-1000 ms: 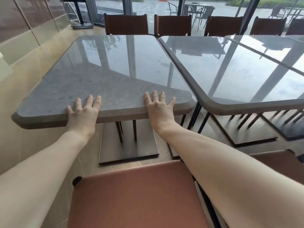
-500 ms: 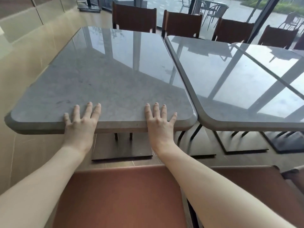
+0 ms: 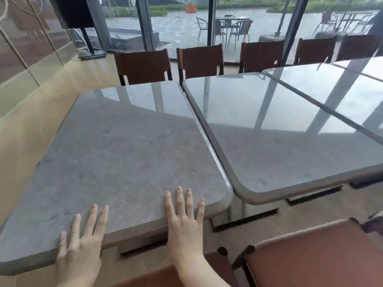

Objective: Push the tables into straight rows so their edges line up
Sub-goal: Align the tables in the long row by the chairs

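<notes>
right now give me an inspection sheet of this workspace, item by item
surface: grey stone-look top of the left table, bare.
job's things: left table sits beside the middle table; their long edges are close together, near edges not level, the left one nearer. A third table lies at right.
clutter: nothing seen.
grippers: left hand and right hand press flat on the left table's near edge, fingers straight.
cables: nothing seen.
surroundings: brown chairs behind the tables, glass wall, patio outside.

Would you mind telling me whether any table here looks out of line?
Yes: the left table sits askew. Its near edge, under both hands, juts nearer than the middle table, and its far edge stops short.
</notes>
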### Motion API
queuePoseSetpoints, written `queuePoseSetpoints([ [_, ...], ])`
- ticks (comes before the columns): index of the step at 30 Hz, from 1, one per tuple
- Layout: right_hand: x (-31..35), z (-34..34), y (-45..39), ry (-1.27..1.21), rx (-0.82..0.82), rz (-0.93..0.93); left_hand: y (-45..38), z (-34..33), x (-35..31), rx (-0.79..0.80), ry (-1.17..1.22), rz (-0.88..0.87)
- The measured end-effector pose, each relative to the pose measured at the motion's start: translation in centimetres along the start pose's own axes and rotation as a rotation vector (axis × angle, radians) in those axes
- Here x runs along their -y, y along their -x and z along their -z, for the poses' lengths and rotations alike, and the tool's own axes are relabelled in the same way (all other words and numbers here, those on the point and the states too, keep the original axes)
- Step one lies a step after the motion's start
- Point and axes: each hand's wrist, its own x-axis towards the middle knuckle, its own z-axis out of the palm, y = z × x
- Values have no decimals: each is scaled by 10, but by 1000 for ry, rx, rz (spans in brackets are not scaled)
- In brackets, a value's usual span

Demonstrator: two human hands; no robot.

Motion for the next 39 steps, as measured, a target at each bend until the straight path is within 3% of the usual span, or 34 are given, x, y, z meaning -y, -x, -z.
queuePoseSetpoints([
  [12,-2,1,-3,-56,56,-12,-7,13,-13,210,70,86],
  [16,0,3,-1,-74,122,2,-13,39,-21,348,37,157],
  [19,1,7,-2,-69,165,2,-10,35,-7,332,244,155],
  [25,10,15,-6,-65,214,-55,-2,37,4,260,294,97],
  [28,33,36,-21,-77,301,-173,-1,37,-2,215,365,118],
  [30,54,46,-30,-94,322,-231,-2,39,-7,332,332,109],
  [35,142,40,-51,-220,327,37,-15,52,12,280,296,22],
  [39,213,27,-58,-301,374,-4,-4,64,63,231,296,-20],
])
